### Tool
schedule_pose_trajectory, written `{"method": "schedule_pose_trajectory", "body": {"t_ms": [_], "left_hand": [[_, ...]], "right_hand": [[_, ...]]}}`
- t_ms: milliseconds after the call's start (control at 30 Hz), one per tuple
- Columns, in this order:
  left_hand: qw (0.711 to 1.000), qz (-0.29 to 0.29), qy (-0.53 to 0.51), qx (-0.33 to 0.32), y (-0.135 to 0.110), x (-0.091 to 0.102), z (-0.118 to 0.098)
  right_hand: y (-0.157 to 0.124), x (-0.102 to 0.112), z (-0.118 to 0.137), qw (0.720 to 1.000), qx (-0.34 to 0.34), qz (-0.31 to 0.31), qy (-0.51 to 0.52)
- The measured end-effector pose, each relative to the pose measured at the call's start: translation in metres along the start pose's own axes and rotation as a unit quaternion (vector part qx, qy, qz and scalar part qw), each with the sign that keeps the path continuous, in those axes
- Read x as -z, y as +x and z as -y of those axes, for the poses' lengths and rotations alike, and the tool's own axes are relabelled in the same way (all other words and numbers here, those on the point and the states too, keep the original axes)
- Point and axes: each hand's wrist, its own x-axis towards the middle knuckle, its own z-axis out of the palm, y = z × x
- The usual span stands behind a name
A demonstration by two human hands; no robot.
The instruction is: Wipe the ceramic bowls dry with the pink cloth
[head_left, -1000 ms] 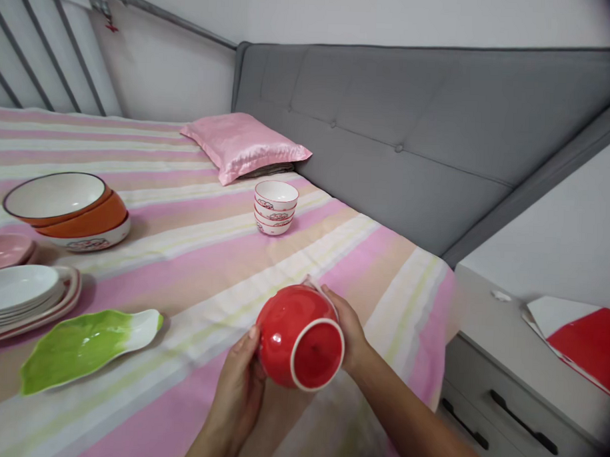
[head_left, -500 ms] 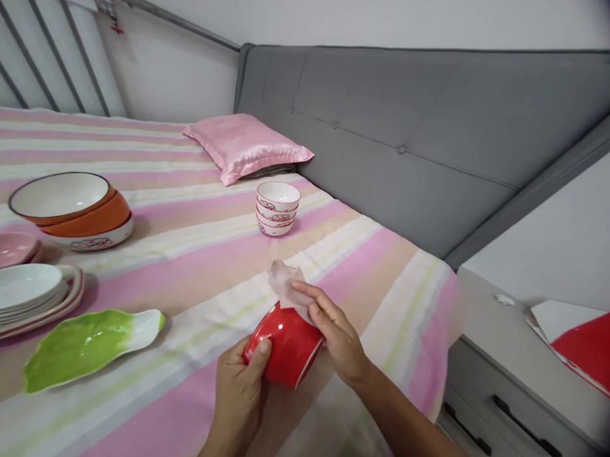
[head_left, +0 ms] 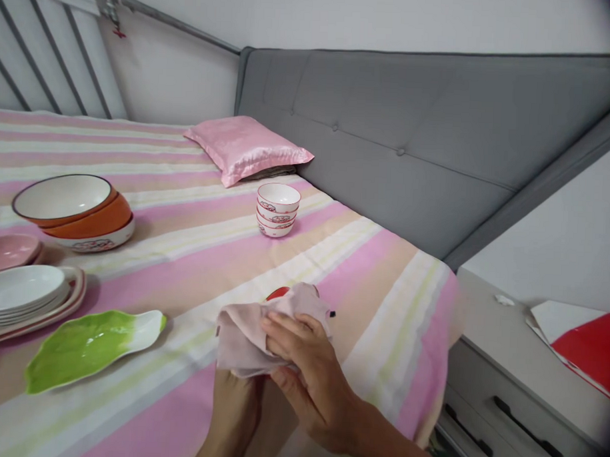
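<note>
A red bowl is almost wholly covered by a pale pink cloth; only a bit of its red side shows at the top. My left hand supports the bowl from the near left, its fingers hidden beneath the cloth. Over the top, my right hand presses the cloth onto the bowl with its fingers bent against the fabric. Beyond them stands a stack of small white bowls with red rims. To the left lies a green leaf-shaped dish.
Large orange and white bowls are stacked at the left, near white plates and a pink dish. A pink pillow lies by the grey headboard. A nightstand flanks the striped bed on the right.
The cloth has spread from a bunch at the bowl's far edge to cover nearly all of it. My right hand has moved left and nearer, over the bowl.
</note>
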Motion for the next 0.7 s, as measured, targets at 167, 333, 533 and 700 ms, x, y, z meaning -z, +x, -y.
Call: {"method": "schedule_pose_trajectory", "body": {"t_ms": [167,333,533,700], "left_hand": [[0.994,0.069,0.074,-0.026,0.001,0.005,0.003],[0.992,0.101,0.078,-0.001,-0.004,-0.007,-0.004],[0.988,0.142,-0.018,0.058,-0.013,-0.023,-0.009],[0.986,0.140,-0.038,0.083,-0.015,-0.024,-0.011]], "right_hand": [[0.005,-0.007,-0.005,0.993,-0.053,-0.016,-0.102],[0.014,-0.003,-0.017,0.987,-0.117,-0.048,-0.100],[0.026,0.010,-0.051,0.962,-0.224,-0.080,0.131],[0.027,0.010,-0.070,0.886,-0.345,-0.095,0.295]]}}
